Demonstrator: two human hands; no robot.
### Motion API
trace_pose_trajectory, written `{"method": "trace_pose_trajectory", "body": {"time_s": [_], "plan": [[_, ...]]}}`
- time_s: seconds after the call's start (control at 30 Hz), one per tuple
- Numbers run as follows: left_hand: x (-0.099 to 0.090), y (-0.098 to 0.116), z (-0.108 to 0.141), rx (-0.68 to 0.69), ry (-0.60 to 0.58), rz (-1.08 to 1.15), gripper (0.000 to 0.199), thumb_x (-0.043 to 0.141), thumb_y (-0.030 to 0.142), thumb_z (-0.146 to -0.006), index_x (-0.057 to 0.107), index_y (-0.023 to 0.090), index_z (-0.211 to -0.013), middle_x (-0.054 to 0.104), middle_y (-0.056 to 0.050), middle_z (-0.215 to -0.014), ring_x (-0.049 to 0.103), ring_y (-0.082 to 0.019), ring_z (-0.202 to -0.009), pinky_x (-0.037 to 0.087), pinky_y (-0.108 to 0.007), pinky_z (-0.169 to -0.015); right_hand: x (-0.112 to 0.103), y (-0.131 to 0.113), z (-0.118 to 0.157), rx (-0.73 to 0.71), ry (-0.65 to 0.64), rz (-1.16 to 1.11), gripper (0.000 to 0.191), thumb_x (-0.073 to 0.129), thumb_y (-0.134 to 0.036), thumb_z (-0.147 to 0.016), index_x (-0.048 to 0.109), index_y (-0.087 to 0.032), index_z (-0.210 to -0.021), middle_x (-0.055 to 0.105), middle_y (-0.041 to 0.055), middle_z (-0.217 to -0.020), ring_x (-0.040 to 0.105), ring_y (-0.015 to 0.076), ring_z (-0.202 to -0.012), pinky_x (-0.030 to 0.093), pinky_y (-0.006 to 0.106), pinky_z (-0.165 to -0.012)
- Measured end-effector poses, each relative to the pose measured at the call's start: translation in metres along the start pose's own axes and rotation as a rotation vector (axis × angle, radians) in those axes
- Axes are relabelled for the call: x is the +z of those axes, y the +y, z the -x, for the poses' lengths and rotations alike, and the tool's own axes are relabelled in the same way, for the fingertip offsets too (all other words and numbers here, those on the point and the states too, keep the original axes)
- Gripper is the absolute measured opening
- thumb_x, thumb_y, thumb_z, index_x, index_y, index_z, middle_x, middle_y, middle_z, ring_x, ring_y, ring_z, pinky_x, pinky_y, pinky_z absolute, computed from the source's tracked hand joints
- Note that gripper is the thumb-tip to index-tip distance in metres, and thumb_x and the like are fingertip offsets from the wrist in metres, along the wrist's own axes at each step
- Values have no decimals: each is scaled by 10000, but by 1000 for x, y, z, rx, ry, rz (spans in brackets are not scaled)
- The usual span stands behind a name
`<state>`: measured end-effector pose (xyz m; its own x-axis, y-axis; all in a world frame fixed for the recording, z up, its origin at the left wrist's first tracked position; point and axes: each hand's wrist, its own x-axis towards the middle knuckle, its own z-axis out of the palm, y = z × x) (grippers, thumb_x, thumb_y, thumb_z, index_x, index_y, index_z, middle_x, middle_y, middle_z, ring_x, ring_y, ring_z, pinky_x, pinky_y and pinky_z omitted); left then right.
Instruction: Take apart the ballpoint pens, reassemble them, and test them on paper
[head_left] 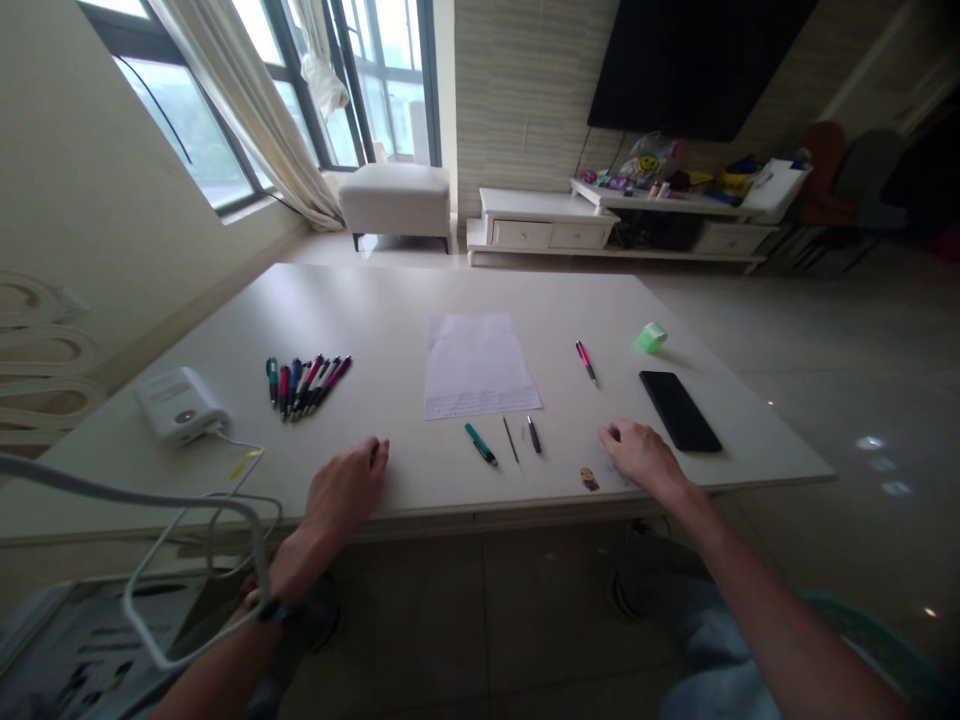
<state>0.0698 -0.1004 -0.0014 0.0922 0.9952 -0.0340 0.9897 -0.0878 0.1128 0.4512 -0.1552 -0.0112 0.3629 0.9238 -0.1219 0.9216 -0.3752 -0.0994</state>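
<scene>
White table (390,300) | left hand (346,488), right hand (641,458): fingers (615,435) curled, holding nothing | (plastic bag (652,158) on shelf (720,207))

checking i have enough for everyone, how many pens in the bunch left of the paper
6, fanned out left of the paper. From the left: a green pen, red pen, blue pen, pink pen, white pen, magenta pen. They crowd together at the near ends, so another may be hidden.
</scene>
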Motion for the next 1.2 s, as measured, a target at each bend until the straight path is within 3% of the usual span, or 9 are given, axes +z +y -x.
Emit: {"method": "trace_pose_trajectory", "body": {"time_s": [0.13,0.37,0.57,0.67,0.8,1.0,1.1,1.2], "plan": [[2,-13,13,27,34,-78,380,247,394,-929,561,199,-839,661,-74,-845,620,-224,-756,338,-285,-592,7,10,4,-24,-35,31,343,389,-369,-892,665,-171,-844,697,141,-835,649,234,-785,345,276,-600],[5,-7,18,103,84,-38,259,318,324,-912,540,193,-888,631,-65,-888,585,-215,-822,386,-300,-672,4,5,6,-41,-5,-16,275,455,-346,-872,666,-173,-841,694,121,-813,642,213,-753,354,268,-599],[14,26,15,301,178,11,153,391,217,-883,524,181,-949,599,-77,-932,536,-217,-887,391,-321,-763,-3,-43,19,-199,63,-137,222,466,-326,-884,633,-187,-840,688,69,-827,634,173,-729,367,246,-606],[21,52,14,401,201,-5,148,398,195,-884,531,178,-949,587,-76,-922,524,-217,-862,379,-332,-759,-5,-76,30,-317,31,-153,253,447,-361,-900,625,-184,-866,688,73,-819,647,181,-757,393,249,-639],[28,81,7,465,236,-39,158,397,194,-890,543,176,-948,585,-81,-922,519,-222,-853,362,-346,-749,-8,-109,36,-372,-28,-52,267,467,-380,-887,622,-163,-909,694,115,-838,668,232,-806,433,278,-666],[29,100,-6,421,309,-23,281,388,364,-914,582,165,-875,606,-105,-878,531,-242,-868,357,-360,-752,-8,-122,38,-396,-11,32,245,470,-327,-870,616,-141,-935,694,156,-837,679,266,-802,481,316,-677],[30,105,-10,351,276,21,378,415,463,-882,622,153,-826,630,-131,-847,544,-267,-877,363,-382,-764,-5,-123,40,-403,-12,31,218,477,-287,-858,617,-132,-920,693,169,-825,682,278,-785,493,331,-669],[30,109,-13,270,216,63,383,438,454,-857,655,142,-803,655,-148,-850,563,-281,-882,371,-400,-776,-3,-126,42,-394,-28,21,206,483,-242,-836,633,-119,-908,694,183,-820,682,285,-784,501,340,-668]]}}
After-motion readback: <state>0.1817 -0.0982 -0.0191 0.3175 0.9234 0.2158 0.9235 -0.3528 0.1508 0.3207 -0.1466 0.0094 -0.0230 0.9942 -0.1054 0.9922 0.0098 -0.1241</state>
